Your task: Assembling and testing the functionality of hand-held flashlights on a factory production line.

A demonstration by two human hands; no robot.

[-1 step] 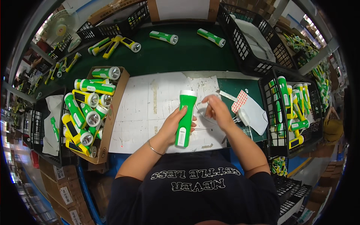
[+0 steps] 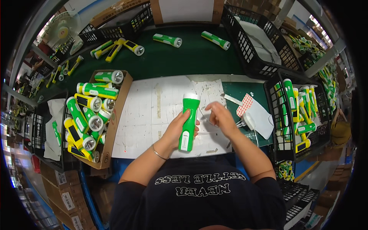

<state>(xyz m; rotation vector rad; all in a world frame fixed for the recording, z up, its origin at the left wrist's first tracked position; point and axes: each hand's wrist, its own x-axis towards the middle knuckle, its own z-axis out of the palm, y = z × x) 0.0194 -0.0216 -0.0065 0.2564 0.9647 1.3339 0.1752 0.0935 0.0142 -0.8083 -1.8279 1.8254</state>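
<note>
My left hand [image 2: 177, 130] is wrapped round a green flashlight [image 2: 188, 126] with a white head and a white switch panel. The flashlight stands above the white work sheet, its head pointing away from me and its switch panel facing up. To its right, my right hand [image 2: 222, 119] hovers apart from it. Its fingers are loosely bent and spread, and I see nothing between them. A thin pale cable [image 2: 207, 133] runs beneath that hand. Beside the right wrist lies a white rounded device [image 2: 249, 120].
A cardboard box [image 2: 122, 90] full of green and yellow flashlights stands at the left. A black crate [image 2: 285, 115] on the right holds more. Several flashlights [image 2: 167, 40] lie on the far green surface. Near the right hand rests a red-and-white dotted card [image 2: 244, 105].
The fingers of my right hand have shifted slightly. My left hand keeps its grip on the flashlight, and the whole view has moved a little.
</note>
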